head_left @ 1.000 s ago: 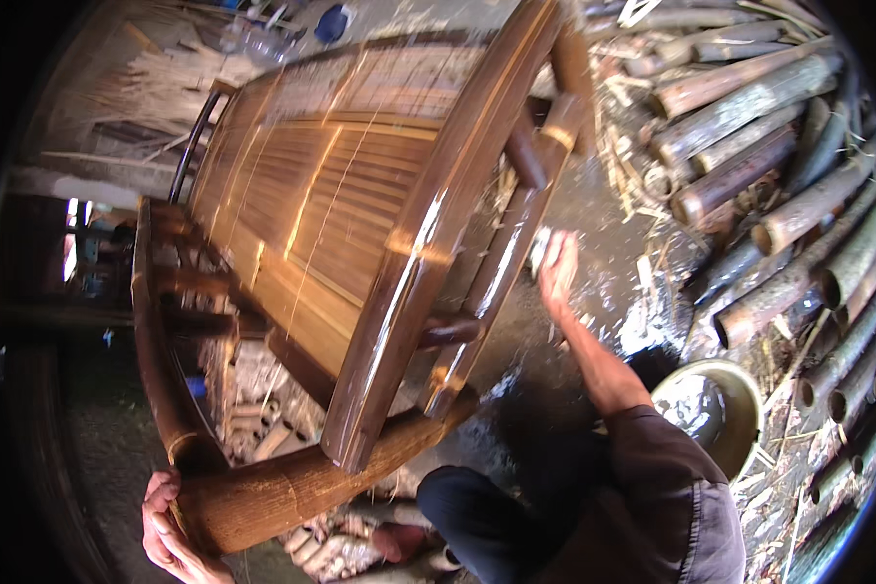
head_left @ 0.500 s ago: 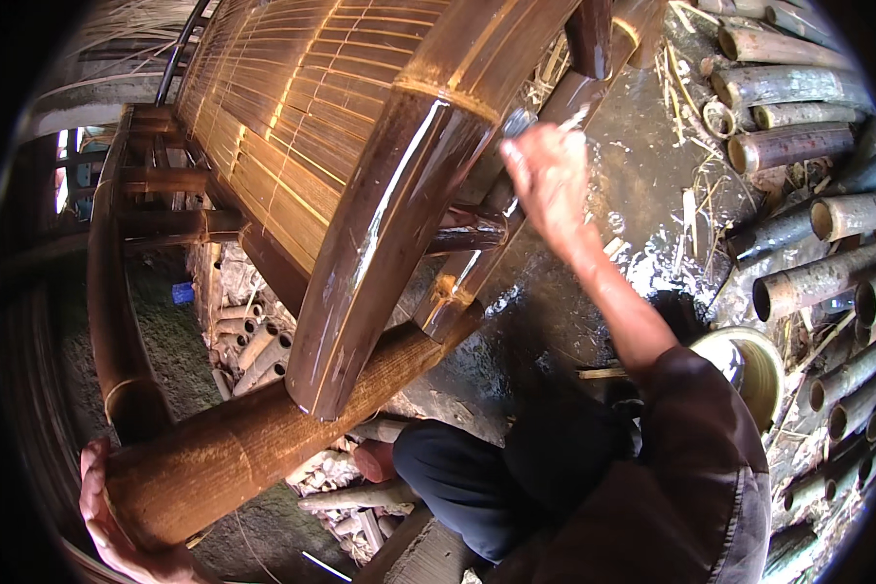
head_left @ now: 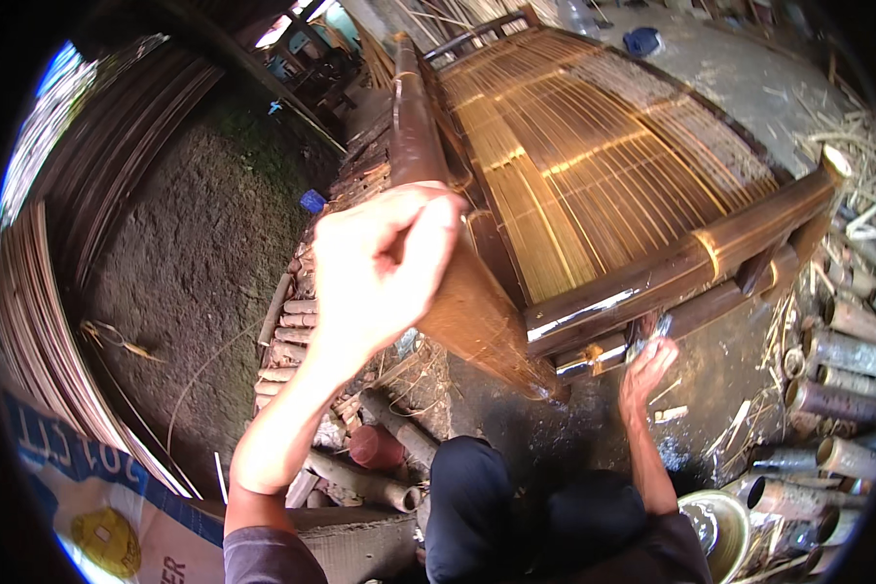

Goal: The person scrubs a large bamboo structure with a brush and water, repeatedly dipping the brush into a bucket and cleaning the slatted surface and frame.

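Note:
A brown bamboo bench or bed frame with a slatted top (head_left: 594, 185) lies tilted ahead of me. My left hand (head_left: 370, 268), bright with glare, has its fingers curled at the raised end of the thick bamboo leg (head_left: 487, 326). To the right, my right hand (head_left: 649, 365) reaches low under the wet, glossy end rail (head_left: 642, 292). Its fingers close round a small shiny, silvery wad (head_left: 663, 326), pressed near the lower rail (head_left: 706, 310). The wad's exact kind is too small to make out.
A pail (head_left: 740, 545) of liquid stands beside my right knee. Cut bamboo tubes (head_left: 784, 498) are stacked along the right. Bamboo offcuts (head_left: 297, 336) and a reddish round object (head_left: 375, 447) lie on the left. Long strips (head_left: 49, 302) lean at far left, above a printed sack (head_left: 136, 526).
The view has swung left and up. My left hand now shows raised, in front of the leg's end. My right hand has moved down along the frame with the silvery wad.

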`<state>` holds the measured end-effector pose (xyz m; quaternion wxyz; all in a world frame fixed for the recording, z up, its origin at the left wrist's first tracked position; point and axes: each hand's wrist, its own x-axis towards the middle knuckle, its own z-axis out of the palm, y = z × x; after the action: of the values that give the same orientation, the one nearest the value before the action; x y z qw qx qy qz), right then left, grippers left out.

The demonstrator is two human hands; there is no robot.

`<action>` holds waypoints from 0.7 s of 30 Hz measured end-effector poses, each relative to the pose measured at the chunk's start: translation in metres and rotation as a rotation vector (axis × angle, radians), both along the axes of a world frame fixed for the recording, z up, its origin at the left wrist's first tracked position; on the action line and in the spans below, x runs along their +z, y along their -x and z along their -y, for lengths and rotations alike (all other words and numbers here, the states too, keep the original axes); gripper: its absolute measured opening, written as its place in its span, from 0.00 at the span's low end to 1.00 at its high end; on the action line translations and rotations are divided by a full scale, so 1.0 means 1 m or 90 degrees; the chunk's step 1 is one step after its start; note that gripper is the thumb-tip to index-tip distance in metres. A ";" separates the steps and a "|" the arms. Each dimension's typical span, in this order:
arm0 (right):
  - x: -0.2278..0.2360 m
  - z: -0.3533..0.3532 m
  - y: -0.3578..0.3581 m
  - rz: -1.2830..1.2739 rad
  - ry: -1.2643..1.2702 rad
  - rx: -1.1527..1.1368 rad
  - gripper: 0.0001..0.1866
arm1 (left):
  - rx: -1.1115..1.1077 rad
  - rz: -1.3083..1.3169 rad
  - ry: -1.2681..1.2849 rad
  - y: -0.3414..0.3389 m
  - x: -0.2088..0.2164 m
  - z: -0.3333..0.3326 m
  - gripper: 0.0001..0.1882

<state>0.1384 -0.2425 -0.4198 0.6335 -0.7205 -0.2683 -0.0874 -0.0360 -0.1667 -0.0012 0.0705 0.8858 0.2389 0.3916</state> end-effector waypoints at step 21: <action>0.337 -0.034 0.107 0.598 -0.336 0.212 0.15 | -0.403 0.434 0.777 0.037 -0.002 -0.037 0.52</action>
<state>0.0312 -0.2086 -0.0824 0.6098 -0.3694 -0.6006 -0.3619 -0.0733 -0.1295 -0.0030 0.7257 0.5460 0.1128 0.4030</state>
